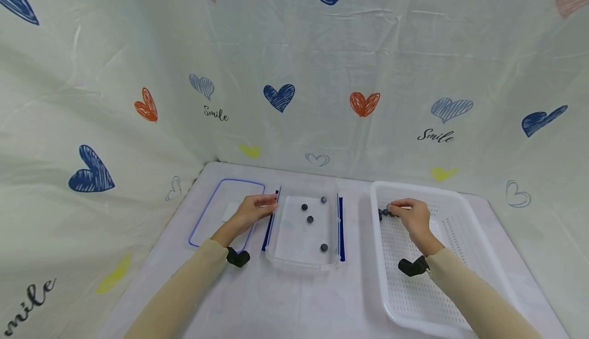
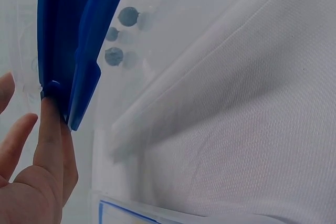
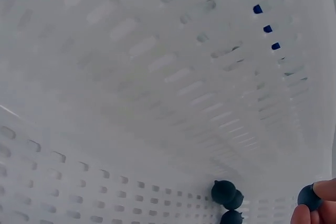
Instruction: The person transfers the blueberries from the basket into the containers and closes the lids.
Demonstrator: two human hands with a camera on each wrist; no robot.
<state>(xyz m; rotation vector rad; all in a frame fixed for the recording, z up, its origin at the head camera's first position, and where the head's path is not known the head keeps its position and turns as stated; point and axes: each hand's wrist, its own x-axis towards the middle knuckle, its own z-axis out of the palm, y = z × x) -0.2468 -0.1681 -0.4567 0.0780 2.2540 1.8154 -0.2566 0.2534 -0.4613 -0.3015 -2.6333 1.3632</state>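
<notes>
My right hand (image 1: 414, 219) pinches a blueberry (image 3: 308, 199) between thumb and fingers, above the far left corner of the white basket (image 1: 391, 298). Several more blueberries (image 3: 223, 192) lie clustered in that corner. In the middle of the table stands a clear plastic box (image 1: 294, 252), with several blueberries (image 1: 310, 219) spread over its floor. My left hand (image 1: 253, 208) is at the box's left side, its fingertips touching the end of a blue side latch (image 2: 68, 40). The thumb stands apart from the latch.
Left of the box lies a clear lid (image 1: 213, 221) with a blue rim, partly under my left hand. Another blue latch (image 1: 342, 229) hangs down at the box's right side. A curtain (image 1: 322, 63) printed with hearts rises behind the white-covered table (image 1: 294, 308).
</notes>
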